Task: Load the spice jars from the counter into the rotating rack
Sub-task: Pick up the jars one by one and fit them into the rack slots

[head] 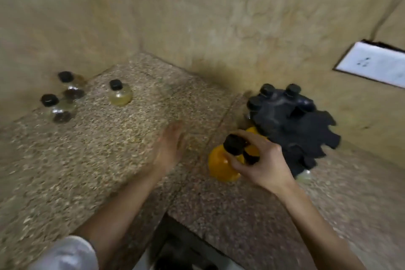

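Speckled granite counter [105, 160] fills a corner between beige walls, and a black rotating rack [306, 129] stands at its right side. Just left of the rack, the right hand [265, 166] grips an orange-filled spice jar [219, 165] by its black cap [234, 143]. Thumb and fingers curl round the cap, and the jar's body sits below them, toward the counter. Further left of the rack, the blurred left hand [168, 149] hovers with fingers straight, holding nothing. Three capped jars [120, 94] stand well apart from the rack, far left.
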